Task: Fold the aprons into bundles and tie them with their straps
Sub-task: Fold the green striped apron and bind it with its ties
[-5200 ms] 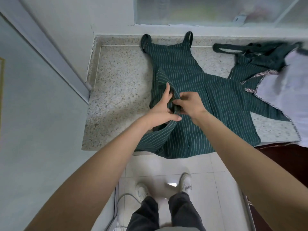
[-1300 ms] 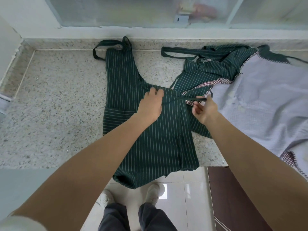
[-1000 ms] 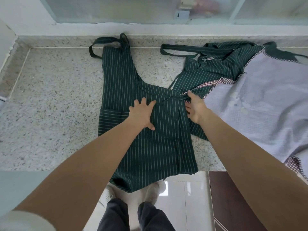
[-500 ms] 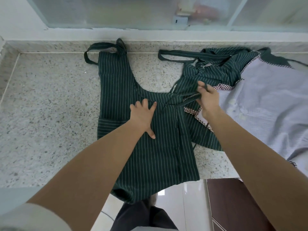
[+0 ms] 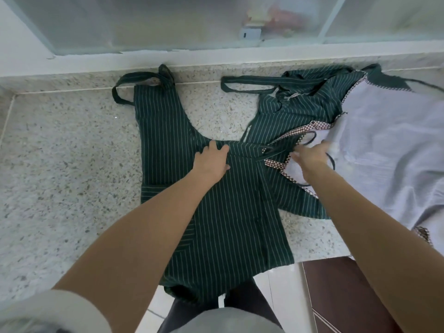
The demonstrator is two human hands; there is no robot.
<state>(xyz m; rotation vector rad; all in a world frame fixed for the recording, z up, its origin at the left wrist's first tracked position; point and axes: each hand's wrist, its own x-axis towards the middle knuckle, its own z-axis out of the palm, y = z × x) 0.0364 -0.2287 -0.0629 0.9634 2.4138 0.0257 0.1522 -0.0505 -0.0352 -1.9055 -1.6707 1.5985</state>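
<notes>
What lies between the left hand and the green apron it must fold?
Nothing visible. The left hand rests flat directly on the green apron. The right hand is off to the side, on the pale apron.

Right hand [image 5: 310, 157] now farther right, off the strap [image 5: 276, 152], onto pale cloth [image 5: 384, 140].

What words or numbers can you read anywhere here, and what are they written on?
None: no word, number or label can be read.
The folded dark green pinstriped apron shows only stripes.
The pale lilac cloth with checked trim shows only its pattern.
The small white tag behind the frosted window bears a dark mark, too small and blurred to read.
The speckled stone counter bears no writing.
</notes>
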